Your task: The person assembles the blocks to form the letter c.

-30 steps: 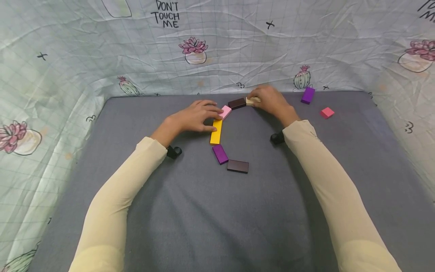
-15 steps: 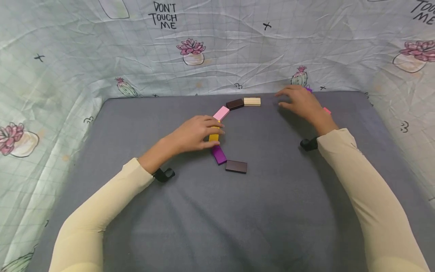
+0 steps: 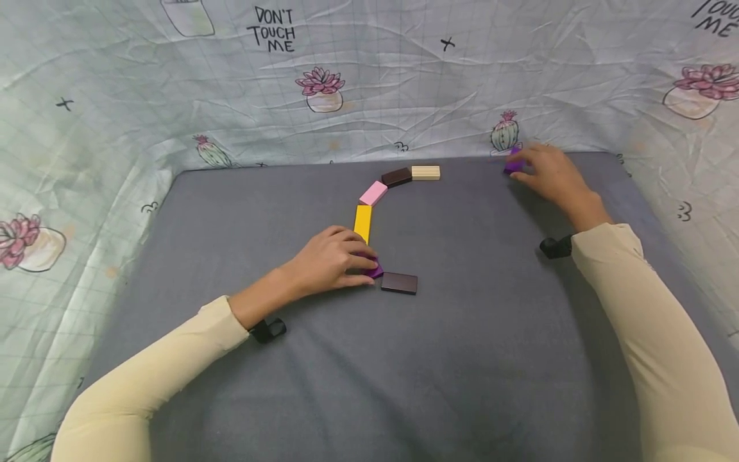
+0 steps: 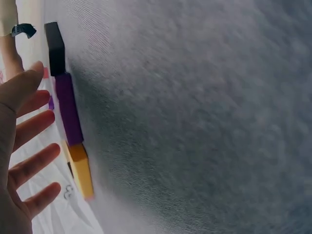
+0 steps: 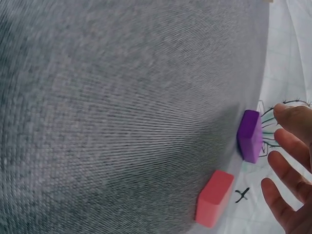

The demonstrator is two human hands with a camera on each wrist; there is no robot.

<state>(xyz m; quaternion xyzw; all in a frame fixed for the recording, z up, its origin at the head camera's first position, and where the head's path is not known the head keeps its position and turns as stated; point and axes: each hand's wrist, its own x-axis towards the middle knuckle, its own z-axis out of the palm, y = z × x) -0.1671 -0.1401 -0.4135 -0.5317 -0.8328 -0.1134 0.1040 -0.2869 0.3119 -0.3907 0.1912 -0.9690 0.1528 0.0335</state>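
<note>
My left hand (image 3: 331, 263) hovers with spread fingers over a purple block (image 4: 69, 109), partly covering it in the head view. This block belongs to a curved row: a dark brown block (image 3: 399, 283), the purple one, a yellow block (image 3: 362, 221), a pink block (image 3: 373, 192), another dark brown block (image 3: 396, 178) and a ridged cream block (image 3: 425, 172). At the far right, my right hand (image 3: 551, 176) reaches to a second purple block (image 5: 250, 136), thumb and fingers apart around its near side. A coral-red block (image 5: 214, 197) lies beside it, hidden from the head view.
A grey cloth (image 3: 462, 359) covers the table, with a few creases at the front. Printed fabric (image 3: 381, 83) hangs as walls at the back and both sides; the second purple block is close to the back one.
My right hand has let go of the ridged cream block and moved right to the second purple block. My left hand has slid toward me, from the pink and yellow blocks to the purple one.
</note>
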